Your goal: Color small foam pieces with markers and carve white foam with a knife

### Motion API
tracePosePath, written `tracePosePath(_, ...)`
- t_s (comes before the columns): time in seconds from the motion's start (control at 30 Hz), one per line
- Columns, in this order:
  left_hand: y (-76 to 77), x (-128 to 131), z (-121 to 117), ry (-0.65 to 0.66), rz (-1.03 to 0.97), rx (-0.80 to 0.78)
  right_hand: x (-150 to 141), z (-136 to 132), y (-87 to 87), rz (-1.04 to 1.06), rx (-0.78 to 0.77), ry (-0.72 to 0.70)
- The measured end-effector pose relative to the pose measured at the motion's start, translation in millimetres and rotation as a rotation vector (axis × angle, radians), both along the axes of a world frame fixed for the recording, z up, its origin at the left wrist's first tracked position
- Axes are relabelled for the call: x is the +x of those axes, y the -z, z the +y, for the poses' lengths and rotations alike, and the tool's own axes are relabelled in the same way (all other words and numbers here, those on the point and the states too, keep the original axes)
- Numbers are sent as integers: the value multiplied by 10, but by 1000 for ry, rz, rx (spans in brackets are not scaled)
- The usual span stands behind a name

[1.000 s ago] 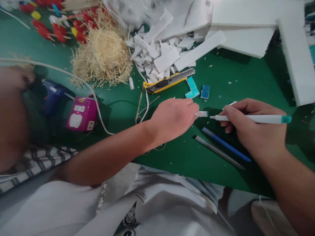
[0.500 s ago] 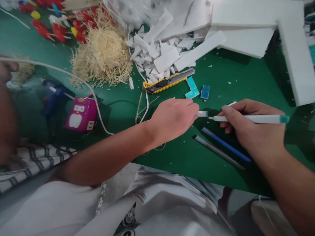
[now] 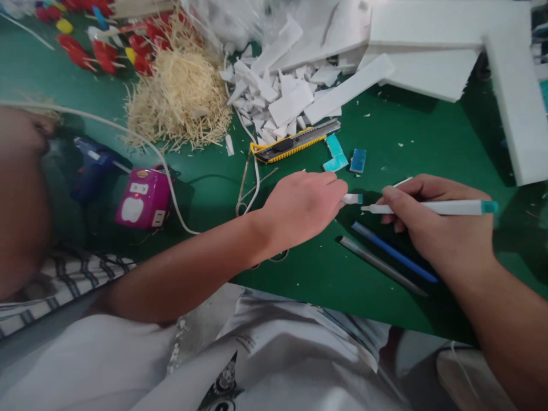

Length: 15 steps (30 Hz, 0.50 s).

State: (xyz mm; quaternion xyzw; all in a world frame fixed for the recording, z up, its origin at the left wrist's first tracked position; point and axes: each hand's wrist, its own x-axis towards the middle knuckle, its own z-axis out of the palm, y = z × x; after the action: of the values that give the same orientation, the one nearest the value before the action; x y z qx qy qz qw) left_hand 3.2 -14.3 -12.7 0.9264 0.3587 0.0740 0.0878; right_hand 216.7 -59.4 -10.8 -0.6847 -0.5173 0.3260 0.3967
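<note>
Straw heap [image 3: 182, 100], magenta box [image 3: 143, 200], glue gun [image 3: 93, 166]

The white marker [image 3: 454, 208] has been shifted toward nine o'clock with the right hand [image 3: 445, 220], and its tip has been brought slightly toward the six o'clock side of the small white piece's [image 3: 351, 198] teal end. After being drawn toward nine o'clock half a second ago, another person's hand [image 3: 40, 127] has been returned toward three o'clock, nearer the blue glue gun [image 3: 92, 162].

Our left hand [image 3: 306, 205] pinches a small white piece [image 3: 353, 198] (teal at its end); our right holds a marker [image 3: 445, 208], tip near it. Cutter [image 3: 295, 141] beyond, beside foam scraps [image 3: 286, 97].
</note>
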Motion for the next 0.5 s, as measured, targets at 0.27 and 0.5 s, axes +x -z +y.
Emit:
tracePosePath(0.27,-5,0,0,-5,3,-7,14,5,13,-23,-4,-9)
tracePosePath(0.5,-8,4,0,6,14,44,-27,-33,-84,1,12,13)
